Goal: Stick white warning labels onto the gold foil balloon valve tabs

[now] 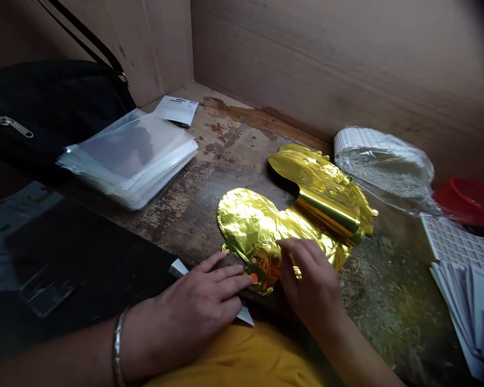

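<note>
One crumpled gold foil balloon (262,231) lies flat on a worn wooden bench (242,140), its far part rolled or folded over, so the full outline is hard to make out. The person's left hand (197,301), with one silver bangle (119,344) on the wrist, rests flat and unclenched, its fingertips (242,280) at the balloon's near edge beside one small orange sticker (254,278). The right hand (310,279) curls its fingers over the foil. Its thumb is hidden, so whether it pinches the balloon cannot be told. Under the left hand, white paper (178,267) pokes out at two spots; it may be one piece or two.

Around them are one black zippered bag (52,113), cut off by the frame, and one stack of clear plastic sleeves (129,158), uncounted, with one printed paper slip (176,110) beyond it. To the right sit one plastic-wrapped bundle (383,166), one red container (468,201), partly cut off, and a fanned pile of printed white sheets (463,290) – too many and too small to read.
</note>
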Motion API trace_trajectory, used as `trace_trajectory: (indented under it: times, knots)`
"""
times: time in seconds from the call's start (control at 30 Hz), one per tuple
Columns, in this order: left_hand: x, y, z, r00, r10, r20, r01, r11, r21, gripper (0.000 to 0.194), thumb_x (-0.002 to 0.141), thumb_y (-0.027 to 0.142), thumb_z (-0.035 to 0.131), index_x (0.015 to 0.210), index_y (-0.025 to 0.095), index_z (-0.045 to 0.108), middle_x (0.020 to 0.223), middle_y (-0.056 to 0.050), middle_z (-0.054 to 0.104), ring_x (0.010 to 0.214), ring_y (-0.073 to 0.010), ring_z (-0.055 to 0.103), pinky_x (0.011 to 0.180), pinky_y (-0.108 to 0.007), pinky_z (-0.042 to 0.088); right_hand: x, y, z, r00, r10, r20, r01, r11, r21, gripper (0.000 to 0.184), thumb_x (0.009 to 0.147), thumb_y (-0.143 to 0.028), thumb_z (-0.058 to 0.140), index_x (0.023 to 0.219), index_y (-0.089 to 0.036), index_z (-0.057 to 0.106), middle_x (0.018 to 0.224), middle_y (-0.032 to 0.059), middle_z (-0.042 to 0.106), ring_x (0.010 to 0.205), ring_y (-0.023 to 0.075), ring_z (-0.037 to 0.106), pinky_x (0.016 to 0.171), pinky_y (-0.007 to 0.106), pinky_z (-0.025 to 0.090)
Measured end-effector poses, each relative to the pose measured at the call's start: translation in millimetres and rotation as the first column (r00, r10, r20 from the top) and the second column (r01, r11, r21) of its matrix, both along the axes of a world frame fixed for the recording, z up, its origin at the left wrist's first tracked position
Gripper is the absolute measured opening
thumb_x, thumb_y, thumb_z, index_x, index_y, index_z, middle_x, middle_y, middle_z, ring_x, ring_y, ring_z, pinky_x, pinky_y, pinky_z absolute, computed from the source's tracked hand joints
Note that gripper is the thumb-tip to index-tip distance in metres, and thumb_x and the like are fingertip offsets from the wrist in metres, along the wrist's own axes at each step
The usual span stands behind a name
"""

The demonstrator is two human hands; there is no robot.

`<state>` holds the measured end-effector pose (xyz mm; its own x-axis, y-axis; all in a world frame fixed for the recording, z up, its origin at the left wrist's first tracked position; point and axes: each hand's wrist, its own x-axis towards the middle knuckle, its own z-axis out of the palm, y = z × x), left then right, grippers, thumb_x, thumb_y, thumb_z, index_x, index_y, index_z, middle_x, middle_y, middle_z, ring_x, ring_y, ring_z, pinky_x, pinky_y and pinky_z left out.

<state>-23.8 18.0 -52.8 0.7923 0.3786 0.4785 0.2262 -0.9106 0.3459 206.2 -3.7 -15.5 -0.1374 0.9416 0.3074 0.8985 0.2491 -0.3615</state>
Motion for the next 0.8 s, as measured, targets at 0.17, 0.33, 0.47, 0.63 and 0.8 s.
trace_trajectory:
  times: [0.17, 0.33, 0.47, 0.63, 0.8]
  knots:
    - [-26.9, 4.2, 24.8, 0.977, 0.126, -0.171, -0.157, 0.971, -0.182, 0.015, 0.087, 0.009, 0.05, 0.081, 0.019, 0.059, 0.114, -0.004, 0.061, 0.11, -0.0205, 0.054, 0.111, -0.045, 0.032, -17.9, -23.4, 10.3, 0.975, 0.209, -0.073, -0.219, 0.953, -0.207, 0.023, 0.081, -0.027, 0.072, 0.101, -0.021, 0.061, 0.105, 0.0097, 0.064, 0.095, 0.0262, 0.057, 0.08, 0.041, 0.051]
    - [-29.5, 4.7, 32.8, 0.975, 0.057, -0.216, -0.11, 0.964, -0.244, 0.014, 0.089, 0.009, 0.05, 0.083, 0.018, 0.058, 0.099, -0.003, 0.062, 0.101, -0.0189, 0.055, 0.109, -0.044, 0.033, -25.2, -25.9, 0.1, 0.987, 0.148, -0.067, -0.158, 0.971, -0.182, 0.008, 0.084, -0.022, 0.067, 0.088, -0.019, 0.062, 0.092, 0.0082, 0.064, 0.087, 0.0248, 0.056, 0.075, 0.041, 0.05]
    - [-23.0, 3.4, 33.3, 0.982, 0.051, -0.184, -0.089, 0.974, -0.209, 0.015, 0.087, 0.009, 0.049, 0.084, 0.019, 0.06, 0.095, -0.004, 0.064, 0.097, -0.0185, 0.058, 0.104, -0.041, 0.04, -22.5, -22.5, -3.8, 0.982, 0.119, -0.149, -0.145, 0.972, -0.182, 0.004, 0.084, -0.017, 0.066, 0.086, -0.02, 0.062, 0.093, 0.0067, 0.064, 0.085, 0.0226, 0.055, 0.075, 0.038, 0.05]
    - [-19.0, 3.4, 31.5, 0.985, 0.055, -0.162, -0.084, 0.981, -0.177, 0.012, 0.086, 0.01, 0.051, 0.085, 0.019, 0.059, 0.112, -0.005, 0.066, 0.107, -0.0194, 0.058, 0.108, -0.041, 0.036, -20.2, -15.3, -4.1, 0.965, 0.135, -0.226, -0.175, 0.971, -0.166, 0.017, 0.092, -0.013, 0.049, 0.081, -0.02, 0.06, 0.09, 0.0072, 0.064, 0.084, 0.0209, 0.055, 0.074, 0.035, 0.048]
    - [-12.0, 1.9, 23.6, 0.986, 0.044, -0.16, -0.067, 0.988, -0.142, 0.011, 0.086, 0.01, 0.052, 0.085, 0.019, 0.059, 0.133, -0.004, 0.06, 0.125, -0.019, 0.051, 0.117, -0.043, 0.024, -10.8, -5.0, 0.8, 0.917, -0.028, -0.398, -0.139, 0.912, -0.386, 0.017, 0.095, -0.023, 0.046, 0.081, -0.02, 0.056, 0.078, 0.0031, 0.06, 0.073, 0.0173, 0.056, 0.066, 0.03, 0.047]
